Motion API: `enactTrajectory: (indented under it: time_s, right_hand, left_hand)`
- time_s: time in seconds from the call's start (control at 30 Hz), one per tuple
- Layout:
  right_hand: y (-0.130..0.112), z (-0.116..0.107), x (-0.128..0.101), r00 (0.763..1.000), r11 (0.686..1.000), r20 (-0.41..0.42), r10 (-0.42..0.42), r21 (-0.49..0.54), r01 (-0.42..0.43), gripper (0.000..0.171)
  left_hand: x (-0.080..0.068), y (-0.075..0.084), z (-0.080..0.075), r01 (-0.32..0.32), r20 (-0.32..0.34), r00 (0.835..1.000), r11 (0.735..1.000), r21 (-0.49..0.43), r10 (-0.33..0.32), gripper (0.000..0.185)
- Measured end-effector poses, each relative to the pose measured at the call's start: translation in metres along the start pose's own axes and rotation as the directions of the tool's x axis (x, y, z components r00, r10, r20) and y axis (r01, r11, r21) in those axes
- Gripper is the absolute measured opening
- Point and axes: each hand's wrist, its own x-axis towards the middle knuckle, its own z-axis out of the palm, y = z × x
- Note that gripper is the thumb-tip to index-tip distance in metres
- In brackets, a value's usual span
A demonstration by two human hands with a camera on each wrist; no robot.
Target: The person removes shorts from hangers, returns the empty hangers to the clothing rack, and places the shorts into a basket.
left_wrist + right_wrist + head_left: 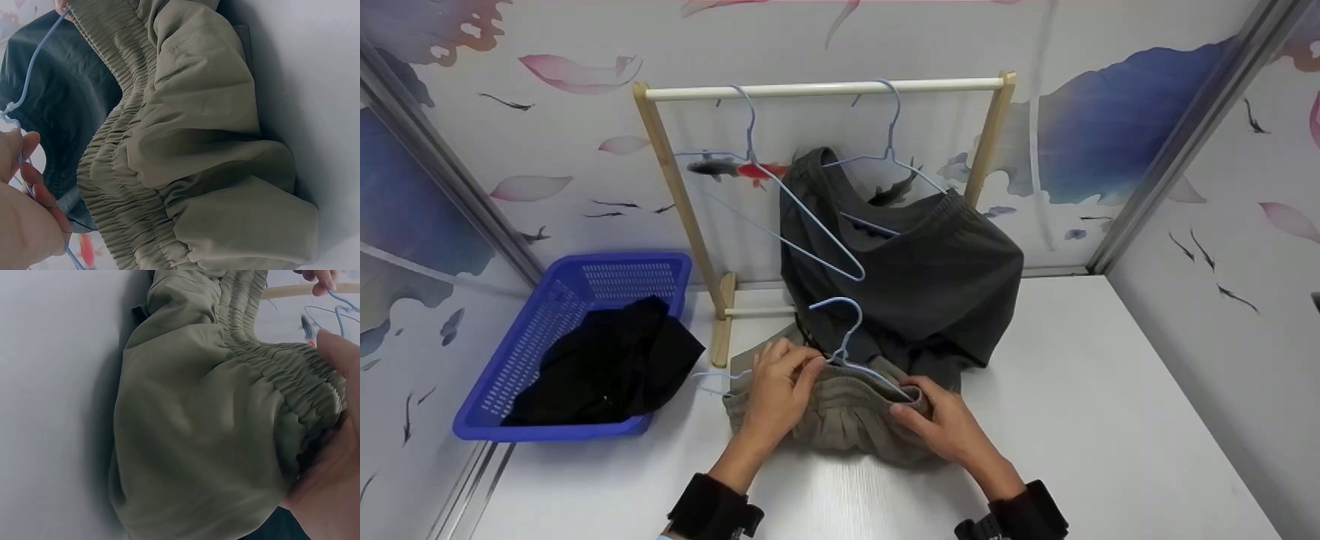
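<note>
An olive garment (840, 420) with a gathered elastic waistband (112, 185) lies on the white table (1110, 420) in front of a wooden rack (825, 90). A light blue wire hanger (844, 337) sits in its waistband. My left hand (776, 390) pinches the hanger wire (22, 163) at the left end of the waistband. My right hand (945, 424) grips the waistband's right end (304, 405). A dark grey garment (915, 277) hangs on another blue hanger (889, 142) from the rack rod, just behind.
An empty blue hanger (780, 195) hangs tilted on the rack's left side. A blue plastic basket (577, 300) holding a black garment (607, 367) stands at the table's left. Patterned walls close in on three sides.
</note>
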Motion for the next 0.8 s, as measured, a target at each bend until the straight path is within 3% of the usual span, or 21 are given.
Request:
enactTrajectory:
  time_s: [0.27, 0.5, 0.8]
  right_hand:
    - [0.0057, 0.0016, -0.0029, 0.997, 0.995, -0.048, -0.054, 0.075, 0.058, 0.015]
    - [0.0046, 0.0035, -0.0025, 0.991, 0.990, -0.091, -0.094, 0.097, 0.102, 0.012]
    - [0.0052, 0.0053, -0.0023, 0.976, 0.984, -0.150, -0.159, 0.052, 0.168, 0.014]
  left_hand:
    - [-0.0003, -0.0009, -0.0032, 0.004, -0.010, 1.000, 1.000, 0.011, -0.004, 0.006]
    - [-0.0015, -0.0034, -0.0052, 0.012, -0.022, 1.000, 1.000, -0.005, -0.012, 0.006]
    - [-0.0032, -0.0058, -0.0078, 0.045, -0.013, 0.999, 0.999, -0.027, -0.045, 0.010]
